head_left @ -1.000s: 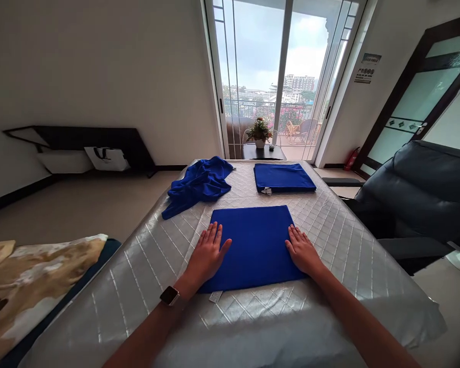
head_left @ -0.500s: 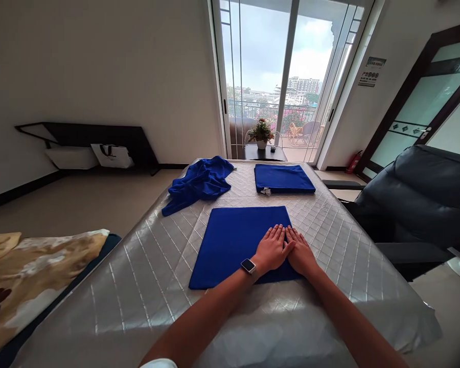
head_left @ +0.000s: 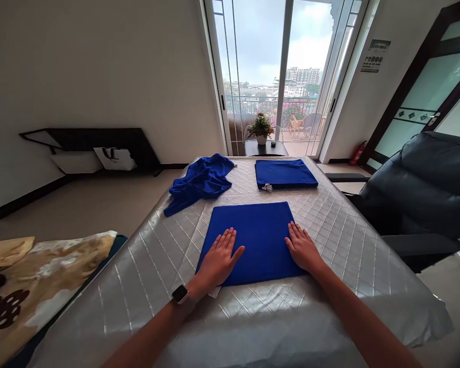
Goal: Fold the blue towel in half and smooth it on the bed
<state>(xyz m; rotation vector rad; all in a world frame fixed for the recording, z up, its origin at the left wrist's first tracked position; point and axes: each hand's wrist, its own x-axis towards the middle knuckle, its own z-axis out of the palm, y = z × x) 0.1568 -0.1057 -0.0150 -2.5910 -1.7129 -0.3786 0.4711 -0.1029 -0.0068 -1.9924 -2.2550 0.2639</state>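
Head view: left hand (head_left: 219,259), right hand (head_left: 303,250) palm-down, apart, on blue cloth (head_left: 261,237).

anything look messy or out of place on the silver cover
Yes: the crumpled blue cloth at the far left of the silver cover. It lies bunched, whereas the front blue cloth and the folded blue cloth at far right lie flat. No spill shows.

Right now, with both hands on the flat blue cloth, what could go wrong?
The left hand might drag and wrinkle the flat blue cloth beneath it. The crumpled blue cloth lies near the left edge of the silver quilted cover, so a bump might send it over.
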